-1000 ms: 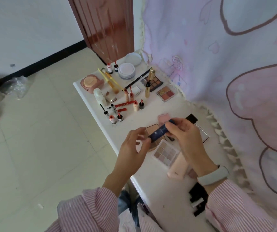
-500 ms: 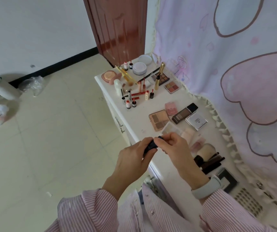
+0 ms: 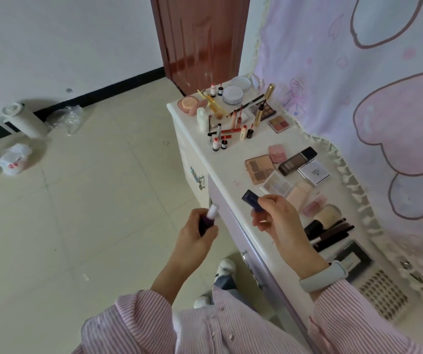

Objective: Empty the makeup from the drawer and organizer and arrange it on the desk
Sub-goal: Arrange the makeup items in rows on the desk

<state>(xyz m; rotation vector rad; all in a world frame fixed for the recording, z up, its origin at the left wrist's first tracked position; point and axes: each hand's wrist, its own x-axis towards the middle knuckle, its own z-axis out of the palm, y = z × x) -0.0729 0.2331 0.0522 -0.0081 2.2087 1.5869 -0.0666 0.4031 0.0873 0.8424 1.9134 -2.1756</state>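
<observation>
Lipstick uncapped, body and cap held apart, one per hand, at desk's front edge.
L hand (image 3: 195,233) grips lipstick body (image 3: 208,218), pale tip up, over floor. R hand (image 3: 279,221) pinches dark blue cap (image 3: 252,199) above desk (image 3: 230,175). Just beyond R hand: palettes (image 3: 260,169), brushes (image 3: 330,232). Far end of desk: upright bottles and tubes (image 3: 221,139).

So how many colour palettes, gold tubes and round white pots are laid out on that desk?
Palettes: 4
Gold tubes: 2
White pots: 2
Total: 8
</observation>
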